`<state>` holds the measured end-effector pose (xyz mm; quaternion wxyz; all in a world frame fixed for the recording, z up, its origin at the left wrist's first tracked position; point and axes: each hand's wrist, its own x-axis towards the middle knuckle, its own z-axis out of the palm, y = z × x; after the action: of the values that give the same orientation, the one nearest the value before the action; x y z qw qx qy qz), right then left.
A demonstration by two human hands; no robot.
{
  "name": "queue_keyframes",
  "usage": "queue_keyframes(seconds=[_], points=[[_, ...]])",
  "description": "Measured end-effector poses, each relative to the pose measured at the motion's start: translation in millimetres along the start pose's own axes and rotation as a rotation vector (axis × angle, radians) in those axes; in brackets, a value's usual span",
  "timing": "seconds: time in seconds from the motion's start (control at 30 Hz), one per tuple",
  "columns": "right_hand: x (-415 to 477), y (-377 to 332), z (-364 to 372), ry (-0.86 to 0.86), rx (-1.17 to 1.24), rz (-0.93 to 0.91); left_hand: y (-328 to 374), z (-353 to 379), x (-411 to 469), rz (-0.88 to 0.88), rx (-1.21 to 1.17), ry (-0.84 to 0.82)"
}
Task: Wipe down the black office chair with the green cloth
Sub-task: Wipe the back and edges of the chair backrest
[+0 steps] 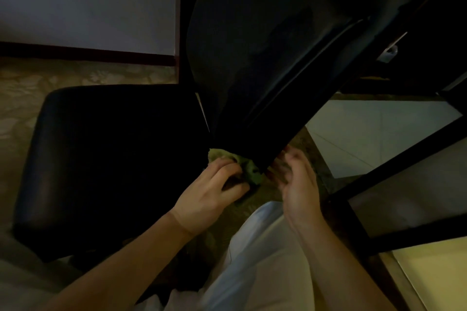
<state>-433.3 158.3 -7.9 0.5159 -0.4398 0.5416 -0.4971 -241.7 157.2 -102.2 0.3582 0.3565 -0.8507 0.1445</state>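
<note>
Black office chair [252, 45], seen from above. The backrest's long axis runs from upper right down to centre, where it narrows to a lower end by the hands. Its surface is smooth and faintly glossy. The seat [108, 159], a rounded-square cushion with a dull sheen, lies to the left. The green cloth [249, 169], soft and crumpled, is bunched against the backrest's lower end, gripped by the curled fingers of the left hand [214, 189]. The right hand [299, 179] is just beside that end; motion blur hides whether its fingers hold anything. Surroundings: mottled beige floor [50, 76], pale wall [88, 0], straight black frame bars [394, 166].
</note>
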Motion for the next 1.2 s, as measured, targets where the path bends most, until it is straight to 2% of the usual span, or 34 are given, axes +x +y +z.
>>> queue_keyframes(seconds=[0.23,0.5,0.77,0.93,1.07,1.2], points=[[-4,-3,6,0.016,-0.019,-0.027,20,-2,12,-0.192,-0.022,0.037],[-3,-3,5,-0.008,-0.049,-0.045,40,19,16,-0.242,-0.037,-0.024],[6,4,-5,-0.047,-0.025,-0.03,47,37,21,-0.316,-0.016,0.016],[8,7,-6,-0.04,-0.024,-0.039,42,30,20,-0.253,-0.002,-0.06],[6,4,-5,-0.044,0.011,-0.044,31,17,11,-0.181,0.062,-0.254],[0,2,0,-0.034,0.03,-0.041,28,3,-9,-0.097,0.082,-0.235]])
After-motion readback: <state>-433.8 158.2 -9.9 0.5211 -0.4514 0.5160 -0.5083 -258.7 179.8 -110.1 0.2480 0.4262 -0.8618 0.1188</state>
